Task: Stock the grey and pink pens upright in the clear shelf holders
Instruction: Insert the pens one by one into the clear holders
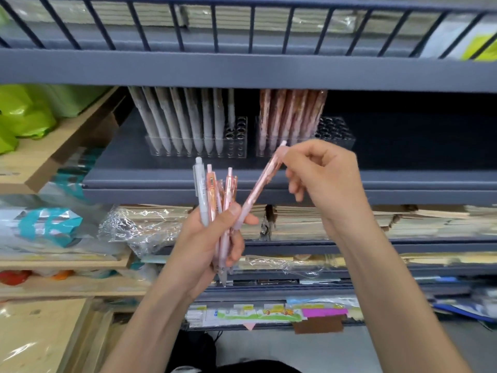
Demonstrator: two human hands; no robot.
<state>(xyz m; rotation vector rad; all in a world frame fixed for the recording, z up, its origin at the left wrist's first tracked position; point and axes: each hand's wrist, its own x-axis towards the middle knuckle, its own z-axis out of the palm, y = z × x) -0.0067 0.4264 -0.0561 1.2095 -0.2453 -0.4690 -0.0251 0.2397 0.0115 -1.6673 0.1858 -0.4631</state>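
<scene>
plywood shelving (40, 162) stands at the far left, carrying lime-green bags (24, 117) above and teal-printed plastic packs (51, 224) below. beside it runs a slate-grey metal shelf (161, 181), under a barred rail (242, 25) on the tier above. lower tiers hold stacks of film-wrapped paper goods (295, 222).

on the grey shelf sit two clear holders side by side, each a block drilled with round holes. the left holder (238, 153) is nearly full of pale grey pens (185, 122), upright in rows, with only its right-hand holes open. the right holder (336, 138) has pink patterned pens (290, 114) in its left half and open holes in its right half.

in front of the shelf edge, the left hand (204, 238) holds a bundle of pens (215, 195), one grey and the others pink with orange-tinted clips, tips down, its grip curled round their barrels. to the right, the right hand (330, 184) has its grip pinching the top of a single pink pen (261, 189), which slants down-left so its lower end meets the left thumb.
</scene>
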